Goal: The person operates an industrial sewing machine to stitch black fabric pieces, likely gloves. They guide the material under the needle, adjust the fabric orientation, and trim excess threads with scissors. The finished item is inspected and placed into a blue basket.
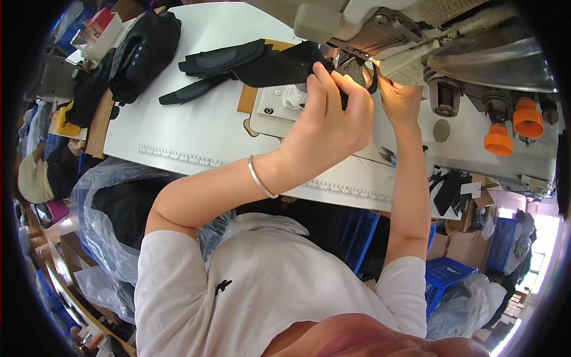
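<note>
Along the near edge of the white counter [148, 128] runs a ruler strip [184, 156]; past it, the left hand [331, 113], a bangle [260, 177] at its wrist, has its fingers pinched on a black fabric piece [279, 66] beside the sewing machine's [383, 30] needle area. The right hand [399, 101] reaches in from the other side, its partly hidden fingers near a dark strip [373, 81], though I cannot tell whether they grip it. Farther off, more black pieces [220, 58] lie stacked, well apart from a dark bundle [146, 56] to the left.

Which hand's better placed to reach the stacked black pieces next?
Left, probably. The left hand is nearer the stacked black pieces, its fingertips at a wide black panel. The right hand is farther right, by the sewing machine, and would have to cross past the left.
</note>
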`<state>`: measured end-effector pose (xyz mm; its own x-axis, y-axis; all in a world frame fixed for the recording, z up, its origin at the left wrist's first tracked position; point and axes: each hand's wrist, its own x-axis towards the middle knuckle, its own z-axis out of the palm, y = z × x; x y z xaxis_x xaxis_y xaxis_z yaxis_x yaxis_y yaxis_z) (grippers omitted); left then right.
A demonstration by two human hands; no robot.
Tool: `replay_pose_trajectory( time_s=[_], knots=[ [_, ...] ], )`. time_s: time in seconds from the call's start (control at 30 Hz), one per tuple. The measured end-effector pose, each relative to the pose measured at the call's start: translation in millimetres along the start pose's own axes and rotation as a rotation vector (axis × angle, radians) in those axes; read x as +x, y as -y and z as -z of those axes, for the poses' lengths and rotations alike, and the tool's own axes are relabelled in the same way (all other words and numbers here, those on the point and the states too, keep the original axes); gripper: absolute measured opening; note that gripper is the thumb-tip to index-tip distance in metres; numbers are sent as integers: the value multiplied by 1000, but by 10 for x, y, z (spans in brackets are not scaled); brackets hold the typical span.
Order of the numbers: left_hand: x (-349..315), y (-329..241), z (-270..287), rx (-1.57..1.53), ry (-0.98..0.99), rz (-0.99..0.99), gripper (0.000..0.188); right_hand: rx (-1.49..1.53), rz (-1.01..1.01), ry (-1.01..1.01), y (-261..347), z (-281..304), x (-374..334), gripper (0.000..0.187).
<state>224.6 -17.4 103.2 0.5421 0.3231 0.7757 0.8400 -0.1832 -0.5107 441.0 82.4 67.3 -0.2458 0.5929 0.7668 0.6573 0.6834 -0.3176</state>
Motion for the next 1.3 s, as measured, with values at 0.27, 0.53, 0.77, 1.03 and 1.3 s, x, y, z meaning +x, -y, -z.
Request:
replay_pose_trajectory(
  time_s=[0.27, 0.53, 0.77, 1.03, 1.3],
  knots=[
    [-35, 127, 20, -53, -17, -22, 12, -71, -19, 72, 163, 93, 8, 37],
    [-27, 246, 44, -190, -84, 8, 14, -250, -75, 154, 297, 199, -79, 40],
    [-81, 321, 50, -237, -46, -4, 22, -405, -13, 79, 593, 241, -70, 69],
    [-98, 475, -11, -349, -96, -35, 19, -566, 33, 118, 791, 317, -75, 68],
    [-123, 733, -179, -488, -162, -146, 22, -564, 68, 168, 1186, 424, -33, 61]
  ],
)
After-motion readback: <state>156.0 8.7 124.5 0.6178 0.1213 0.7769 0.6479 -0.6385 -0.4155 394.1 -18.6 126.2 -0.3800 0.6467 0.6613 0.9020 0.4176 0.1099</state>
